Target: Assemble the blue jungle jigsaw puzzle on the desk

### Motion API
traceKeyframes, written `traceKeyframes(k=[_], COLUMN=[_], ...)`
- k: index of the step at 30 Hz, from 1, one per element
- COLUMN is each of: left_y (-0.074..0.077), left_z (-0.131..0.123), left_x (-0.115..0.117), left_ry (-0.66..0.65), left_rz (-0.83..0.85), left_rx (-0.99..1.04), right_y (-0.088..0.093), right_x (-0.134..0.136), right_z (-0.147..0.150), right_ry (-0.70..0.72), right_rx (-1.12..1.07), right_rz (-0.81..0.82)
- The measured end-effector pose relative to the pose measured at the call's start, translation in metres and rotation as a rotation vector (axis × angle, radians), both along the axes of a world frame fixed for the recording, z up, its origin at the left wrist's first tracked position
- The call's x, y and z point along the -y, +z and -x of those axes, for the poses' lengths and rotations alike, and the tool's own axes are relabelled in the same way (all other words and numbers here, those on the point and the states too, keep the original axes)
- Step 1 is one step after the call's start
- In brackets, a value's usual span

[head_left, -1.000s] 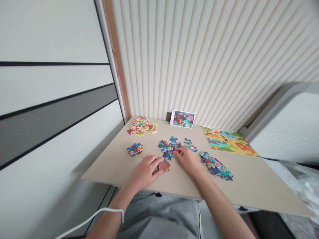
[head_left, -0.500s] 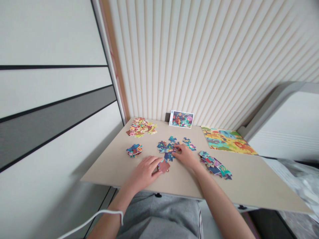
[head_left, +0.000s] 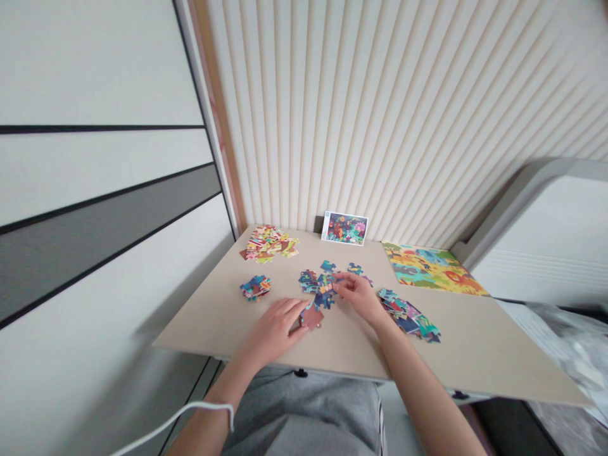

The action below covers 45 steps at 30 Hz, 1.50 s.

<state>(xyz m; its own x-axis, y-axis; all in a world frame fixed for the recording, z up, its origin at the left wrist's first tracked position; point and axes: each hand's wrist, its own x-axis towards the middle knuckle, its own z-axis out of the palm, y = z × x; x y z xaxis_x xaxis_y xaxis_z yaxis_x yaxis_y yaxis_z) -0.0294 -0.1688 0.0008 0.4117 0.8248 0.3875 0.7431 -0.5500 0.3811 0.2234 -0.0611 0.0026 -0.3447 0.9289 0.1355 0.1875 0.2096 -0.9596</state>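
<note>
Four loose groups of jigsaw pieces lie on the tabletop [head_left: 475, 358], along with one picture card and one assembled puzzle. A warm-coloured pile [head_left: 268, 244] sits near the far left corner, a small blue pile [head_left: 255, 288] lies nearer the left edge, a central cluster [head_left: 316, 282] sits mid-table, and a multicoloured pile [head_left: 406, 316] lies to the right. The picture card [head_left: 344, 228] stands against the far edge, and the yellow assembled puzzle [head_left: 430, 269] lies at the far right corner. The left hand [head_left: 273, 329] lies open and nearly flat, its fingertips [head_left: 297, 323] touching a brown puzzle piece [head_left: 312, 318] just below the central cluster. The right hand [head_left: 358, 296] is over the cluster's right side, its grip drawn together, though whether it clamps a piece is too small to tell. Compared with the earlier frame, the right fingers have curled closer together, while the left hand sits almost unchanged.
</note>
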Motion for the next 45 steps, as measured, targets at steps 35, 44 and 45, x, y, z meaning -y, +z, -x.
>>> traceKeyframes(k=[35, 44, 45], left_y=[-0.003, -0.002, -0.002], left_z=[0.001, 0.0, 0.0], left_x=[0.002, 0.002, 0.002], left_ry=[0.04, 0.075, 0.076], left_rz=[-0.026, -0.01, -0.009], left_rx=[-0.029, -0.02, -0.019], right_y=[-0.01, 0.026, 0.03], right_x=[0.012, 0.006, 0.004], right_z=[-0.007, -0.041, -0.053], right_ry=[-0.036, -0.543, -0.633], right_rx=[0.449, 0.299, 0.343], right_rz=[-0.227, -0.345, -0.346])
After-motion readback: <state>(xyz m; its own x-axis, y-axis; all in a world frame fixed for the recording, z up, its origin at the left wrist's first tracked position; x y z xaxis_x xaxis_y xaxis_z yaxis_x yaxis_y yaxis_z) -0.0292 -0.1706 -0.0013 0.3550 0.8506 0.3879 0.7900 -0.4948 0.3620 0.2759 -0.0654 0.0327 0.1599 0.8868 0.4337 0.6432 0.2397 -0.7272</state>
